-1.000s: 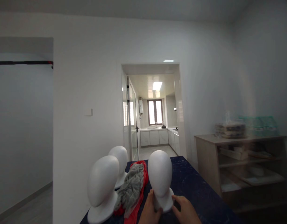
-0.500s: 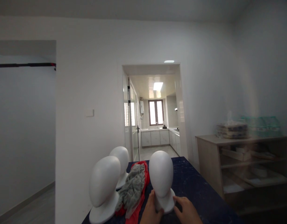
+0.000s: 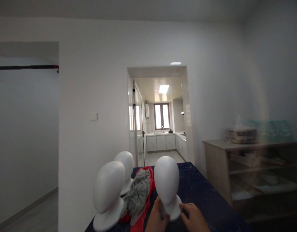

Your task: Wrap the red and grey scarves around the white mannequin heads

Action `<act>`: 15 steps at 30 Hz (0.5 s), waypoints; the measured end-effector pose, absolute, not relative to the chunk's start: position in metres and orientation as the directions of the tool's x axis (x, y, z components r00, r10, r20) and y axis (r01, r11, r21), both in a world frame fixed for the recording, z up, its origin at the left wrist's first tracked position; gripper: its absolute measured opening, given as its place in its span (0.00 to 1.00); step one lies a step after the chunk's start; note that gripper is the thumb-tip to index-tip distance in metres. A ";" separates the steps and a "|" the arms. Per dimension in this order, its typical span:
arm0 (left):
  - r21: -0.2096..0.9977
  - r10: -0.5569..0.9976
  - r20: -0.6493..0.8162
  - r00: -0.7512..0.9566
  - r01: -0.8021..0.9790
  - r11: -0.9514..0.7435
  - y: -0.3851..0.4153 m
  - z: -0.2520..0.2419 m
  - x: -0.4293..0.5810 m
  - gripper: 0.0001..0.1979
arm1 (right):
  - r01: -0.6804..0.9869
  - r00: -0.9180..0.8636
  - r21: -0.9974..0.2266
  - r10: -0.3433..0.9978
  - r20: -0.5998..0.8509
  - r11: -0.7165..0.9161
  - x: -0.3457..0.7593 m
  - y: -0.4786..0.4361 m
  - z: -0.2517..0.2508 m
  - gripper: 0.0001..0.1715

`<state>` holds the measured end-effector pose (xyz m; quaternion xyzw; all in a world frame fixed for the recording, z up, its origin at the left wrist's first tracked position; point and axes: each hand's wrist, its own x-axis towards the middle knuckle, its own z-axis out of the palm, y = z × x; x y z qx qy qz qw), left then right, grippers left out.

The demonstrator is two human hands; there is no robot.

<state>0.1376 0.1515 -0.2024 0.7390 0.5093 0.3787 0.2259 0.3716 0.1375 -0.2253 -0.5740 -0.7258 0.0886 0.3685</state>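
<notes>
A white mannequin head (image 3: 167,178) stands upright on the dark blue table (image 3: 201,196) straight ahead. My left hand (image 3: 156,217) grips the left side of its base, fingers against the neck area and thumb at the front. On the other side, my right hand (image 3: 192,217) holds the base's right edge between thumb and fingers. To the left lie a bunched grey cloth (image 3: 138,191) and a red cloth (image 3: 150,180) partly under it. Two more white mannequin heads stand beyond them, a nearer one (image 3: 108,187) and a farther one (image 3: 125,166), partly hidden.
At the right, a wooden shelf unit (image 3: 216,161) bears a wrapped pack (image 3: 241,133) and green-tinted packages (image 3: 271,129). Past the table, a doorway with an open glass door (image 3: 139,129) leads to a kitchen. A white wall (image 3: 90,80) stands on the left.
The view has shifted very slightly. Both hands stay on the mannequin head's base, and nothing else has visibly moved.
</notes>
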 end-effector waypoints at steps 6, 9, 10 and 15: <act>0.621 0.919 0.366 0.148 0.697 -0.359 0.152 -0.201 0.135 0.39 | 0.786 -0.026 -0.547 0.899 0.437 0.288 0.372 0.134 -0.221 0.27; 0.601 0.926 0.349 0.146 0.723 -0.341 0.152 -0.201 0.135 0.37 | 0.777 -0.031 -0.554 0.897 0.440 0.299 0.371 0.133 -0.220 0.25; 0.599 0.926 0.347 0.146 0.726 -0.339 0.152 -0.201 0.136 0.37 | 0.774 -0.032 -0.558 0.898 0.440 0.301 0.371 0.132 -0.219 0.24; 0.613 0.930 0.345 0.127 0.720 -0.325 0.150 -0.201 0.136 0.36 | 0.771 -0.040 -0.557 0.896 0.442 0.309 0.372 0.129 -0.217 0.22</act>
